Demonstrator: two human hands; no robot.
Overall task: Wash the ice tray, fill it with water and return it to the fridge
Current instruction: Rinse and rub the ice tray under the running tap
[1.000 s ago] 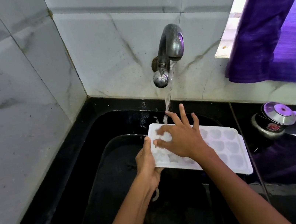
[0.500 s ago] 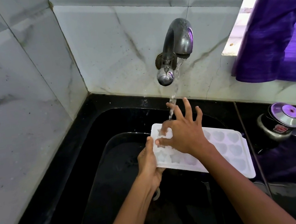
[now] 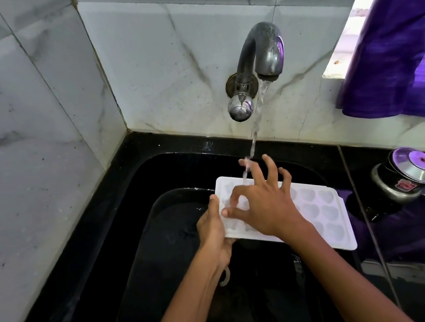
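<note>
One white ice tray [image 3: 322, 210] is held over the black sink [image 3: 148, 254], under a single stream of water [image 3: 255, 129] from one metal tap [image 3: 259, 61]. Its left end is gripped by the left hand [image 3: 214, 233]; the right hand [image 3: 266, 208] is spread open-fingered on its moulds, grasping nothing. One steel pot [image 3: 406, 177] stands to the right.

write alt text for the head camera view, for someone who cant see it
A person rinses a white ice tray over a black sink under a running wall tap: the left hand grips the tray's left end while the right hand spreads over its cavities, water falling on the fingers. A steel pressure cooker stands on the counter to the right.
</note>
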